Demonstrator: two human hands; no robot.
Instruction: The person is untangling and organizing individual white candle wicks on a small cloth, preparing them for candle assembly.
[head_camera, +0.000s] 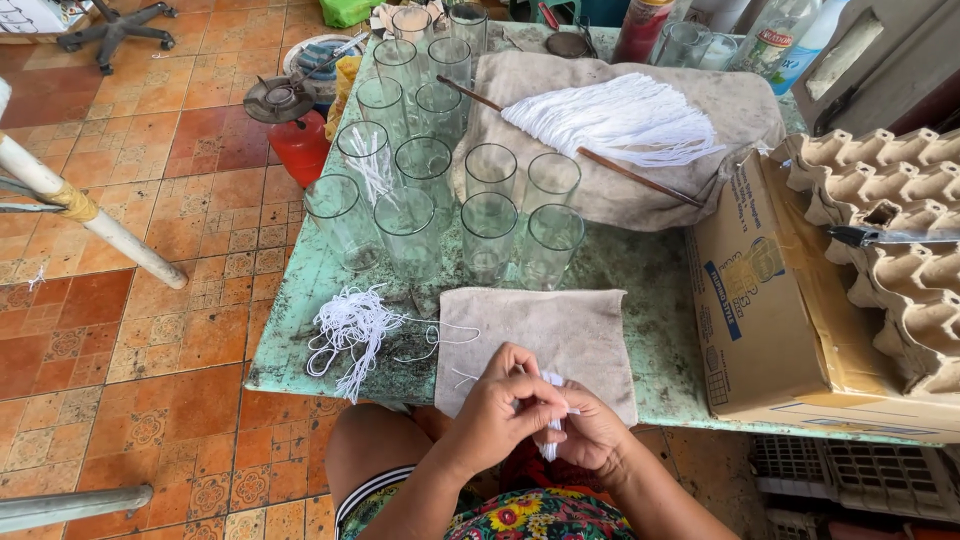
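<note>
Hands meet at the near edge of the desk, just past the small tan cloth. My left hand and my right hand are pressed close together, and both grips are pinched on the same short bundle of white string. The left grip closes on its upper part; the right grip wraps the lower part from the side.

Long axis of the bundle: roughly upright in the view, running from the desk edge toward my lap, with a short tail showing below the fingers. How many strands it holds I cannot tell; the fingers cover most of it.

Loose white string pile lies on the desk to the left of the cloth, near my left hand and well apart from the right. It is the nearer supply for the left side.

Empty drinking glasses stand in rows beyond the cloth, upright, farther away than the pile. One glass at left already has white strands in it.

Large white string hank on a stick rests on the far grey cloth, out of easy reach. Cardboard box with egg trays sits at right, apart from both hands.
</note>
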